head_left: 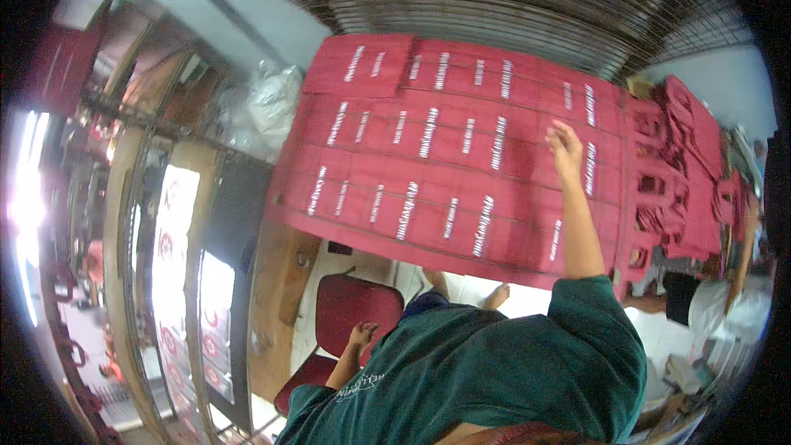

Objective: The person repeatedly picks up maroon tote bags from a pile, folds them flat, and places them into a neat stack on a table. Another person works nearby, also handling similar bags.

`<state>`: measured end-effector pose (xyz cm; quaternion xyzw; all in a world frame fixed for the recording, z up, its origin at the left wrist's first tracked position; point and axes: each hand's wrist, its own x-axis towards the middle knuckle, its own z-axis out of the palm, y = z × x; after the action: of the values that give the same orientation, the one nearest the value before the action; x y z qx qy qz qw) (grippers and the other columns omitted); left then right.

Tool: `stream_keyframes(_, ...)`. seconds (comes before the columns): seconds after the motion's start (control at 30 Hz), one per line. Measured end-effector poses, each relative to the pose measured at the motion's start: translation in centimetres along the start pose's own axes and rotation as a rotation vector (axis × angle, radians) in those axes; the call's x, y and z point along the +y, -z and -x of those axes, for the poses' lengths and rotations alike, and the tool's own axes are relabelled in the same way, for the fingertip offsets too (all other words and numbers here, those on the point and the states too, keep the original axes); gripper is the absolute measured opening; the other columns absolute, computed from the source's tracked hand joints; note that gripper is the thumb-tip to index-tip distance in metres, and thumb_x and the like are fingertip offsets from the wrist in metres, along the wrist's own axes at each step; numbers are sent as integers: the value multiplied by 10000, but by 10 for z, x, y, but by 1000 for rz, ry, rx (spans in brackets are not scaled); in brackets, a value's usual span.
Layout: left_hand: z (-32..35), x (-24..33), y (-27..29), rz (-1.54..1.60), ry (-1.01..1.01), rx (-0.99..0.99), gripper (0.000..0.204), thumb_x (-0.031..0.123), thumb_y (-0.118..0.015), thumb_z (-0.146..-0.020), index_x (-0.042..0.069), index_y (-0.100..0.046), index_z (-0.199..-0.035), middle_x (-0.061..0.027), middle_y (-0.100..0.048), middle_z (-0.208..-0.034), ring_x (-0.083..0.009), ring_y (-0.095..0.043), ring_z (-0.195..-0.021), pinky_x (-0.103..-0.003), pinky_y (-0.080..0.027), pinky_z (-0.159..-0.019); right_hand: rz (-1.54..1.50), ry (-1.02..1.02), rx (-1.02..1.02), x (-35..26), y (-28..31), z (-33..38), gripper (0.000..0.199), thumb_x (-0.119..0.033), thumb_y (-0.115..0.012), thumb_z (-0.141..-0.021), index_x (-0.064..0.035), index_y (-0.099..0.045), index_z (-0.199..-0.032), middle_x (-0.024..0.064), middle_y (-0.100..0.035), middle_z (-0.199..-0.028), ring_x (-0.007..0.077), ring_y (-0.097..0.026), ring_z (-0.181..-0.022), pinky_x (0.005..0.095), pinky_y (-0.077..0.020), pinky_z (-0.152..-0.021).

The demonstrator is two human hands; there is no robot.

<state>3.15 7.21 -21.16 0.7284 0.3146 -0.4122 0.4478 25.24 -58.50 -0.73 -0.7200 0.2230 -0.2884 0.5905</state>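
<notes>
Flat red fabric panels (445, 148) with white printed lettering lie in rows over a long table. Above the panels toward the right end is my right hand (565, 142), its fingers loosely bent and apart, holding nothing that I can see. Whether it touches the cloth I cannot tell. My left hand (362, 334) hangs low at my left side, near a red chair (356, 306). Its fingers are slightly curled, and nothing shows in them.
Red bags with handles (680, 173) are heaped past the table's right end. At the far left corner stands a bundle of clear plastic (273, 103). Wooden racks and frames (185, 189) fill the left side. Another person (704, 301) is at the right.
</notes>
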Motion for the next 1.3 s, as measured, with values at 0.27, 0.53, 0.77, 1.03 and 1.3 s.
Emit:
stream_keyframes(0.27, -18, 74, -88, -437, -518, -261, 381, 253, -595, -839, -25, -551, -1095, -93, -659, -877, -171, -599, -776, -262, -451, -709, -151, -132, 644, 65, 300, 107, 240, -135, -613, -824, -69, -582, -1052, 20, -609, -907, 94, -571, -716, 197, -421, -550)
stream_keyframes(0.53, -23, 107, -134, -655, -960, -306, 409, 301, -603, -822, -44, -568, -1040, -79, -623, -790, -157, -562, -703, -287, -444, -635, -911, -223, 949, 52, 450, 115, 744, -526, -538, -818, -161, -209, -1377, 170, -429, -1276, 298, -476, -1118, 469, -411, -890)
stream_keyframes(0.77, -5, 40, -103, -567, -372, 2, 456, 323, -566, -858, -3, -493, -1169, -105, -625, -865, -168, -568, -731, -306, -460, -671, -805, -372, 1073, 77, 468, 62, 614, -308, -575, -817, -153, -317, -1353, 215, -279, -1381, 344, -435, -1168, 418, -414, -934)
stream_keyframes(1.03, 38, -41, -57, -21, -196, -122, 385, 207, -570, -856, 22, -469, -1179, -122, -612, -986, -196, -577, -859, -321, -458, -775, 1064, -399, 807, 72, 461, 53, 540, -259, -672, -719, -245, -507, -1233, 154, -455, -1156, 350, -468, -1057, 437, -455, -844)
stream_keyframes(1.3, 59, -28, -44, 283, -59, -158, 363, 111, -589, -840, 34, -471, -1175, -105, -610, -1047, -191, -585, -913, -318, -455, -814, 1154, -151, 672, 110, 487, 28, 333, -317, -553, -801, -219, -612, -1114, 143, -491, -1171, 362, -453, -1054, 449, -447, -847)
